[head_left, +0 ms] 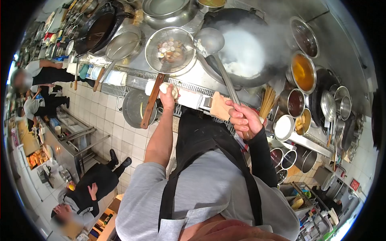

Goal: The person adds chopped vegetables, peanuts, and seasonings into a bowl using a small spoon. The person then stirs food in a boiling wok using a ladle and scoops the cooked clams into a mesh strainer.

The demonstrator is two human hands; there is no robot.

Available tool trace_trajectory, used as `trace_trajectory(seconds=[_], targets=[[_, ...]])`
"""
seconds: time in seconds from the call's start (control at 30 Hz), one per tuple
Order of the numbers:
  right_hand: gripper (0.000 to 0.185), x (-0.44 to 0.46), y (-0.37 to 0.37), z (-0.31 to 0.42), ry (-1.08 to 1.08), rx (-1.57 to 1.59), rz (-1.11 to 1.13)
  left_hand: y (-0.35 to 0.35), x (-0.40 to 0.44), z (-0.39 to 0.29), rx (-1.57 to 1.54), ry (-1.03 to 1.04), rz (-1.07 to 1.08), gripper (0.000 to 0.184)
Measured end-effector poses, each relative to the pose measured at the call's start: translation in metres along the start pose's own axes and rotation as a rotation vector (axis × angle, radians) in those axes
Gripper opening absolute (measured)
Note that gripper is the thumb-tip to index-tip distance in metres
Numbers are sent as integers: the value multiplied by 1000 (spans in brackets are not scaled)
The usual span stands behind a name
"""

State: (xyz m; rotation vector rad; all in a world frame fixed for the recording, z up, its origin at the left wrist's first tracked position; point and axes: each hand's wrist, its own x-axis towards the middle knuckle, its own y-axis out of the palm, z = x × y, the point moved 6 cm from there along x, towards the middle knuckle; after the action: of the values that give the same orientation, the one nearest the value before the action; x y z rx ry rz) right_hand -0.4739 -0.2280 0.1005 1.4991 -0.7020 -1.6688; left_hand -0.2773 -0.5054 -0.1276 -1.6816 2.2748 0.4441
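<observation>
My right hand (pixel 244 120) is closed around the handle of a long metal ladle (pixel 227 76). The ladle's bowl hangs over the left rim of a black wok (pixel 213 66), with some pale bits in it. Thick steam rises from the wok and partly hides its whitish contents. My left hand (pixel 171 96) is closed on a folded white cloth (pixel 164 87), right beside the wooden handle of a mesh strainer (pixel 150 100). Sliced pale and brown pieces (pixel 171 50) lie in the strainer's basket.
Bowls of orange liquid (pixel 303 72) and dark sauce (pixel 295 102) stand at the right, near a white bowl (pixel 284 127). Another strainer (pixel 122 45) and a dark wok (pixel 94 32) sit at the left. A pot (pixel 136 108) is below the counter edge. Other people work at the left.
</observation>
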Motion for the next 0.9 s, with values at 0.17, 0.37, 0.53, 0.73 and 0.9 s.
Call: trace_trajectory(seconds=[0.17,0.37,0.53,0.73,0.9], targets=[[31,34,30,4,81,-67,70,-1,2,2,-12,37,-43,32],[25,128,23,-1,174,-66,33,3,-5,-9,-13,53,-70,29],[26,171,-3,-9,-275,-1060,-249,-1,-3,-4,-15,36,-47,28],[49,105,-24,16,-826,-1589,-561,-4,3,5,-8,36,-31,28],[47,38,-83,75,-845,-1630,-889,2,-3,0,6,-20,-17,32]])
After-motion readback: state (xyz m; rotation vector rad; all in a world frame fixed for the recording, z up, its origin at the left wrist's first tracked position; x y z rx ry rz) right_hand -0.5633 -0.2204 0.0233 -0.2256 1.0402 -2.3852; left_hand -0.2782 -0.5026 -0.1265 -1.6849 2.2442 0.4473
